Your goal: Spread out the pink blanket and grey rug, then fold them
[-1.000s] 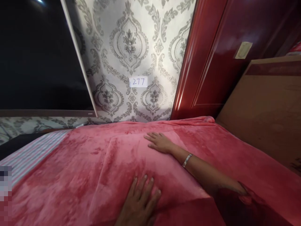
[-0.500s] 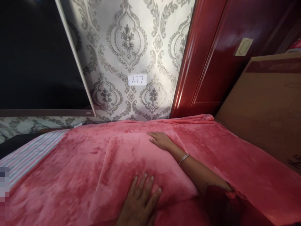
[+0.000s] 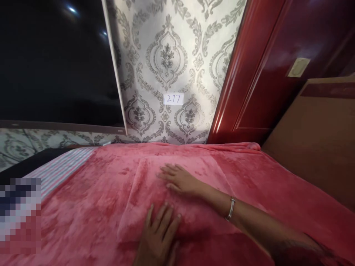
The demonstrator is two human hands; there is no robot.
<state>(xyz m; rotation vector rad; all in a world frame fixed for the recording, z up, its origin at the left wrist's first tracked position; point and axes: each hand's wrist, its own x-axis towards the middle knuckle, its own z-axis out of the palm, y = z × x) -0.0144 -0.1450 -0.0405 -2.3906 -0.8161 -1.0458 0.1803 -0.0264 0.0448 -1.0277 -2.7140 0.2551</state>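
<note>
Fingers of both the left hand [image 3: 159, 236] and right hand [image 3: 180, 181] lie spread, flat, ungripping, on the pink blanket [image 3: 97, 195].

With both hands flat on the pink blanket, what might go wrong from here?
1. The bracelet on the right hand may snag the plush blanket.
2. The left hand pins the raised fold, so a push by the right hand could bunch it.
3. The striped sheet may remain uncovered.
</note>
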